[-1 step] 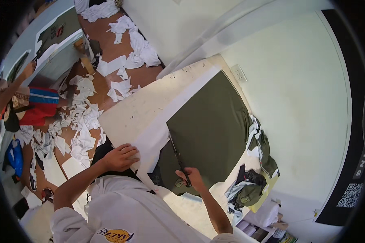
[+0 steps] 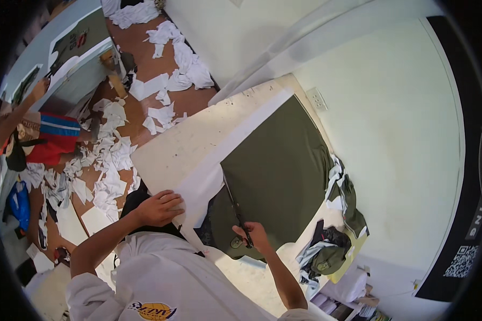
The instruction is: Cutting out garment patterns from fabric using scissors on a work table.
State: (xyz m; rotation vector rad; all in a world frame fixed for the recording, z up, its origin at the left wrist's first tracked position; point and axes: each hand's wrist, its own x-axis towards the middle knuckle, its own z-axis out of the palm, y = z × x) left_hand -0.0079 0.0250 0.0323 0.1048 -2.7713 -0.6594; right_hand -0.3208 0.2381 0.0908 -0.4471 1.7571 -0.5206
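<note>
A dark green cloth (image 2: 284,160) with a white border (image 2: 198,187) along its left side lies on a pale tabletop (image 2: 168,147). My right hand (image 2: 251,236) is closed around the handles of long dark scissors (image 2: 233,200). Their blades reach toward the inner edge of the white border, where the green begins. Left of the blades is a darker patch (image 2: 204,231) at the cloth's lower corner. My left hand (image 2: 159,207) rests at the near left table edge, its fingers lying over the end of the white border.
White scraps (image 2: 112,155) cover the brown floor at left. Another person (image 2: 51,142) works at a second table (image 2: 72,80) there. Crumpled dark and white cloth (image 2: 329,251) is heaped at the table's right edge, beside a wall with a socket (image 2: 317,99). Shelves (image 2: 340,307) stand lower right.
The view has shifted very slightly. My hands, the scissors and the green cloth show no clear movement.
</note>
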